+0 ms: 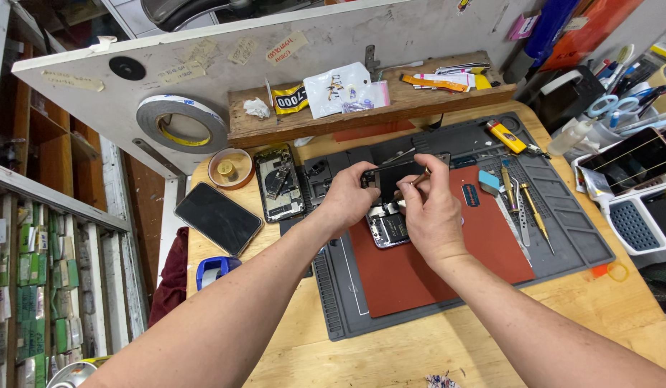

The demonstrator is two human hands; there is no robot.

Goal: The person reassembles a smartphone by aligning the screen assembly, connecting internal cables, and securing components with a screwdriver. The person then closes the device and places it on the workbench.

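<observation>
An opened smartphone (388,228) lies on a red mat (448,273), its dark screen panel (392,177) lifted up at the far end. My left hand (345,199) grips the screen panel's left edge and holds it tilted. My right hand (432,213) pinches a thin brown-handled tool (418,179) whose tip points at the phone's insides near the panel. Both hands hover close together over the phone.
A grey work mat (563,223) lies under the red one. Another opened phone (278,183), a black phone (218,217), a small round tin (230,168), a tape roll (181,123), tweezers and screwdrivers (523,208), a wooden shelf (362,108) and trays (635,208) surround it.
</observation>
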